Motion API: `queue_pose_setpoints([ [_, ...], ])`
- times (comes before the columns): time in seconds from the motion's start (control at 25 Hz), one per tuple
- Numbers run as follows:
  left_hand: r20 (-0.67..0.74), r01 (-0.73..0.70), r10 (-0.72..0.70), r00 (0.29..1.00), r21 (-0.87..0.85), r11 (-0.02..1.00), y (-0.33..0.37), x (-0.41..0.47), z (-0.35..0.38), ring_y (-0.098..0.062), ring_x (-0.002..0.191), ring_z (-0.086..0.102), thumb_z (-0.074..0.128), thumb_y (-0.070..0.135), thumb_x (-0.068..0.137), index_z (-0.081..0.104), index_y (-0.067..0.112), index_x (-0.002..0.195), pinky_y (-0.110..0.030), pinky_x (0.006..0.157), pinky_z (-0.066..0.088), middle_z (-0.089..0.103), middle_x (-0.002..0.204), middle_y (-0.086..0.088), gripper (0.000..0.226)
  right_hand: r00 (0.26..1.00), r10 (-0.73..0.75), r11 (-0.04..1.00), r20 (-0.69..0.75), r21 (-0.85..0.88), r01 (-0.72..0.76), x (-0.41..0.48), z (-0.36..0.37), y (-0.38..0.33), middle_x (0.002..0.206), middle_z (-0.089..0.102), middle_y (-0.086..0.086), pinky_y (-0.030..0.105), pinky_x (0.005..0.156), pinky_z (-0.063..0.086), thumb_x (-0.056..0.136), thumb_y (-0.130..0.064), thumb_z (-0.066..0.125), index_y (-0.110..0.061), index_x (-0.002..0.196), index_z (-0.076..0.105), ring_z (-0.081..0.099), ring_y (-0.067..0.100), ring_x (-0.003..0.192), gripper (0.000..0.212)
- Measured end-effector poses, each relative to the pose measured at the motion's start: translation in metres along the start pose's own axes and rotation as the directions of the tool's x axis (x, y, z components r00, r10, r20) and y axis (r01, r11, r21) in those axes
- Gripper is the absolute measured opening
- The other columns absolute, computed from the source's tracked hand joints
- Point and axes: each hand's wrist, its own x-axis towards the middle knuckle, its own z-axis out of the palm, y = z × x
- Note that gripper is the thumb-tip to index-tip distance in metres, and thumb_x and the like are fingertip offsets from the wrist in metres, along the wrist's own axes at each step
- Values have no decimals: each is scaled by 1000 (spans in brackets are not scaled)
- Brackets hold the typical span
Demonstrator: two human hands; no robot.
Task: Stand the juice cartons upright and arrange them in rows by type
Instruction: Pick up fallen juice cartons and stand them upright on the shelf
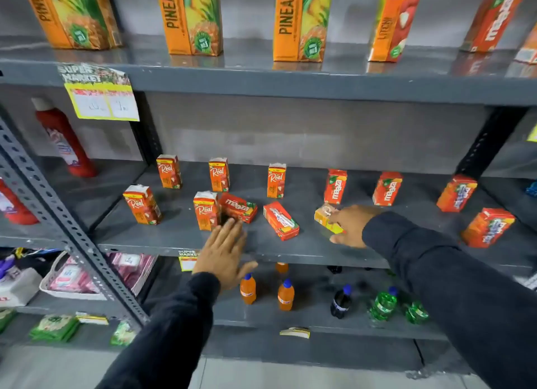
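The right hand grasps a small yellow-orange cardboard juice carton lying toppled on the grey metal shelf; the left hand hovers open-palmed at eight o'clock. Light, stiff, crushable: best pinched across its broad faces

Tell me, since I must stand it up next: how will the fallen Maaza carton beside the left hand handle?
The Maaza carton looks boxy and stiff, so it probably won't roll. Small, so likely light. Once upright it may tip easily, being tall and narrow.

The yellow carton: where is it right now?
In the head view, the yellow carton lies tipped on the middle shelf, right of centre, under the right hand, below an upright Maaza carton.
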Motion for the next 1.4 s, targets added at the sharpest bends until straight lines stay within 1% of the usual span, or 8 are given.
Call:
queue_pose_setpoints([
  [0.2, 80, 3, 8, 997, -128, 992, 6, 28, 31, -32, 131, 41, 24, 68, 85, 47, 4, 133, -45, 108, 23, 48, 140, -16, 84, 886, 308, 898, -348, 414, -149, 16, 59, 1, 127, 56, 9, 38, 86, 46, 79, -35, 62, -24, 133, 48, 55, 32, 109, 56],
  [0.32, 80, 6, 2, 997, -109, 994, 6, 30, 42, -31, 125, 49, 22, 64, 88, 55, 2, 126, -48, 104, 31, 54, 134, -16, 80, 807, 483, 773, -341, 598, -210, 13, 98, 12, 123, 56, 12, 42, 89, 46, 74, -36, 67, -19, 128, 48, 52, 35, 111, 61],
  [0.44, 68, 46, -38, 997, -119, 992, 10, 31, 47, -30, 125, 49, 15, 62, 90, 55, 2, 126, -46, 103, 31, 53, 134, -16, 80, 809, 546, 681, -216, 677, -280, 16, 118, 24, 139, 48, 11, 46, 100, 41, 74, -45, 66, -16, 140, 33, 46, 33, 124, 80],
  [0.72, 49, 109, -105, 993, -89, 990, 20, 26, 42, -32, 130, 42, 25, 67, 86, 46, 1, 134, -46, 107, 30, 47, 139, -17, 84, 853, 455, 684, -257, 714, -150, 25, 124, 44, 133, 54, 6, 42, 98, 44, 73, -47, 68, -24, 140, 30, 50, 27, 119, 80],
  [0.8, 43, 194, -191, 981, -93, 977, 31, 17, 38, -32, 130, 42, 26, 67, 86, 47, 1, 133, -47, 106, 32, 48, 139, -17, 83, 909, 302, 717, -287, 697, -18, 31, 126, 51, 130, 57, 4, 41, 95, 45, 74, -45, 67, -26, 138, 34, 52, 26, 116, 74],
  [1.04, 98, 201, -195, 976, -58, 978, 30, 26, 28, -32, 129, 43, 18, 70, 86, 46, 2, 133, -48, 106, 33, 48, 139, -17, 87, 902, 279, 718, -328, 695, 30, 33, 130, 61, 125, 61, 2, 45, 93, 47, 73, -48, 64, -29, 132, 40, 55, 26, 113, 66],
  [1.28, 96, 148, -143, 985, -51, 988, 27, 31, 32, -32, 130, 42, 23, 69, 86, 45, 3, 134, -49, 106, 34, 47, 140, -17, 85, 808, 165, 873, -566, 465, 147, 30, 111, 53, 132, 53, 10, 51, 103, 36, 72, -43, 70, -17, 130, 49, 45, 32, 124, 67],
  [1.4, 111, 104, -98, 989, -47, 993, 17, 29, 34, -32, 129, 43, 27, 70, 85, 44, 2, 135, -49, 104, 34, 47, 139, -17, 86, 760, 65, 883, -646, 393, 258, 36, 81, 32, 125, 57, 6, 43, 100, 39, 74, -40, 68, -17, 123, 56, 51, 29, 116, 56],
])
